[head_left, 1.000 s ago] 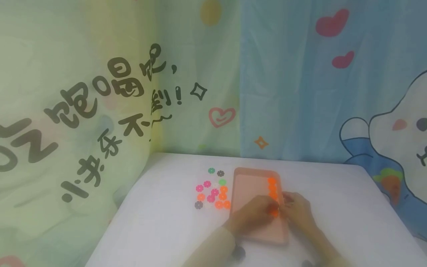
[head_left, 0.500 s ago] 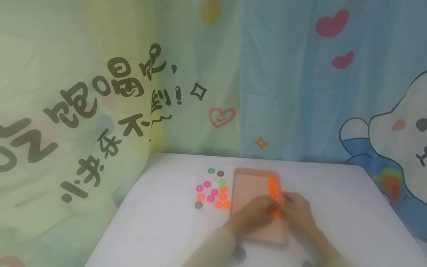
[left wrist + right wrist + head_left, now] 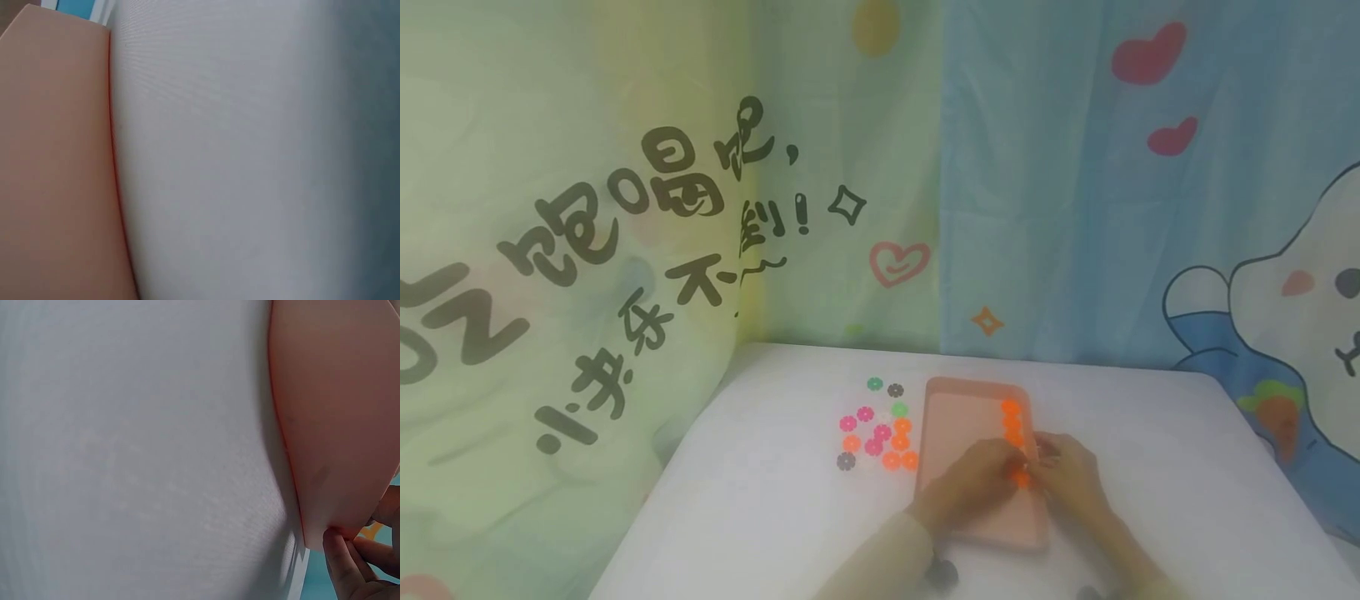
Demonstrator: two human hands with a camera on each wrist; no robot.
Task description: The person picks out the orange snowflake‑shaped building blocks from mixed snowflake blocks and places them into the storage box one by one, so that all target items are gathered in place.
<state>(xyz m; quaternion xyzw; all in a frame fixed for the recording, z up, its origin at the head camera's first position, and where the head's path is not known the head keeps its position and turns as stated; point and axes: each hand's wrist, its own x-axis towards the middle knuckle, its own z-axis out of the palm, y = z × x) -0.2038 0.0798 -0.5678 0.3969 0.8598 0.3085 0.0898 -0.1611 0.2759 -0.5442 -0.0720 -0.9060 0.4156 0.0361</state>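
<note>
In the head view, a row of orange flower-shaped notched discs (image 3: 1012,423) lies along the right side of the pink tray (image 3: 977,525). My left hand (image 3: 985,475) reaches over the tray with bent fingers, pinching at an orange disc (image 3: 1022,480) in that row, mostly covered by the fingers. My right hand (image 3: 1067,471) is at the tray's right rim, its fingertips meeting the left hand's. In the right wrist view, right-hand fingers (image 3: 340,565) lie against the outer wall (image 3: 331,437) and the thumb is at the rim, gripping the tray edge. The left wrist view shows the tray wall (image 3: 59,156), no hand.
Left of the tray, loose notched discs in pink (image 3: 882,432), orange (image 3: 892,460), green (image 3: 876,383) and grey (image 3: 846,461) lie on the white table (image 3: 760,500). Printed curtains (image 3: 1037,208) hang behind. A dark rounded object (image 3: 942,573) sits by the left sleeve.
Both hands stay in nearly the same place, with only slight finger movement at the orange discs. The tray and loose discs have not moved.
</note>
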